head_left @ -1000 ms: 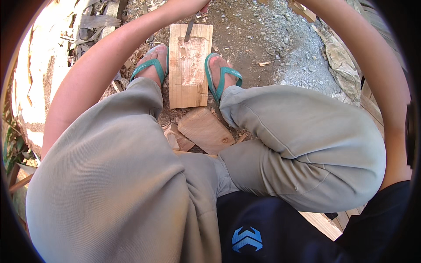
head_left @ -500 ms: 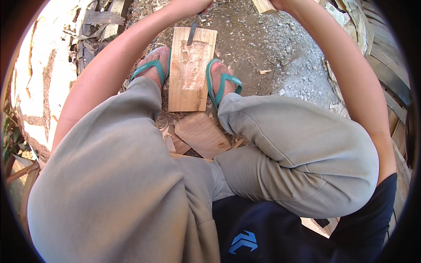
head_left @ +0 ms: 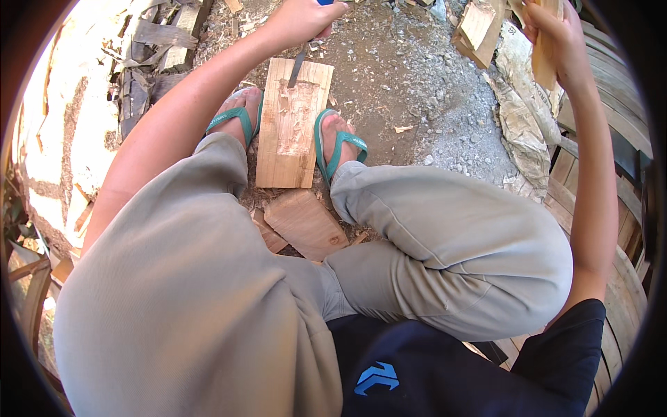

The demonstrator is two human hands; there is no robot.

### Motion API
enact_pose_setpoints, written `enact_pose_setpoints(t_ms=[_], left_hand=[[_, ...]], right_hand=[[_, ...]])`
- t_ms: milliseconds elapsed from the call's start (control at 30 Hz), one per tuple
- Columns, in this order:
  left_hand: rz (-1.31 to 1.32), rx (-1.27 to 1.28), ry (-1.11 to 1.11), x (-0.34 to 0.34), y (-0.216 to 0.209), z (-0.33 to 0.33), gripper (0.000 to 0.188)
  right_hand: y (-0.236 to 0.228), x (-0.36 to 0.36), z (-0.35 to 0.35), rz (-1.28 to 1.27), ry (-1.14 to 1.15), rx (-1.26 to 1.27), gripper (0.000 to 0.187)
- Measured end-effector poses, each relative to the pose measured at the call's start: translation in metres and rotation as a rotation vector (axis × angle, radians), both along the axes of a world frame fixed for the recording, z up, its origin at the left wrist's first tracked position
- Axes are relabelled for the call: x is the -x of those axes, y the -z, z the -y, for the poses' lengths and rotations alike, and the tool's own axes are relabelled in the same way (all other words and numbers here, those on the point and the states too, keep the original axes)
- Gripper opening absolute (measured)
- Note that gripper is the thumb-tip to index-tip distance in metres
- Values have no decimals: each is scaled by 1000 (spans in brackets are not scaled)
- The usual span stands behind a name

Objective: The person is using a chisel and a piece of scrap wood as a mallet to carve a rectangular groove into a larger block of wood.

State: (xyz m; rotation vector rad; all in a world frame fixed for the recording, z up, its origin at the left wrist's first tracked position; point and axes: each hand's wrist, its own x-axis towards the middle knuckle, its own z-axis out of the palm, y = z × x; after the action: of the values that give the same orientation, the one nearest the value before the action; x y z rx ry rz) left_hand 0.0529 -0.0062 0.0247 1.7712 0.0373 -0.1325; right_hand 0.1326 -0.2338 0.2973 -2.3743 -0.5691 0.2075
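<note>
A pale wooden board [head_left: 283, 167] lies between my feet, its upper face cut into a rough, shallow recess. My left hand [head_left: 303, 23] is closed round the blue handle of a chisel [head_left: 297, 68], whose dark blade slants down to the far part of that recess. Up at the far right, my right hand [head_left: 566, 48] grips a thick wooden stick [head_left: 545, 61], raised clear of the board. The stick's upper end is cut off by the picture's edge.
My feet in green flip-flops flank the board, the right flip-flop [head_left: 339, 146] close by its edge. A wood offcut [head_left: 306, 224] lies nearer me. Wood blocks [head_left: 479, 31] and a crumpled sack [head_left: 524, 139] are at the right. Chips and grey grit cover the ground.
My right hand has swung the wooden stick up and to the right, away from the chisel. The chisel stays set in the recess in my left hand; the whole view has shifted slightly.
</note>
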Motion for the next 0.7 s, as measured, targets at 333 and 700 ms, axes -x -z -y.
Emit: enact_pose_setpoints(t_ms=[333, 700], left_hand=[[-232, -231, 40, 13, -6, -16, 47], [-283, -282, 37, 10, -9, -13, 52]], right_hand=[[5, 33, 12, -305, 0, 140, 66], [17, 51, 9, -364, 23, 304, 61]])
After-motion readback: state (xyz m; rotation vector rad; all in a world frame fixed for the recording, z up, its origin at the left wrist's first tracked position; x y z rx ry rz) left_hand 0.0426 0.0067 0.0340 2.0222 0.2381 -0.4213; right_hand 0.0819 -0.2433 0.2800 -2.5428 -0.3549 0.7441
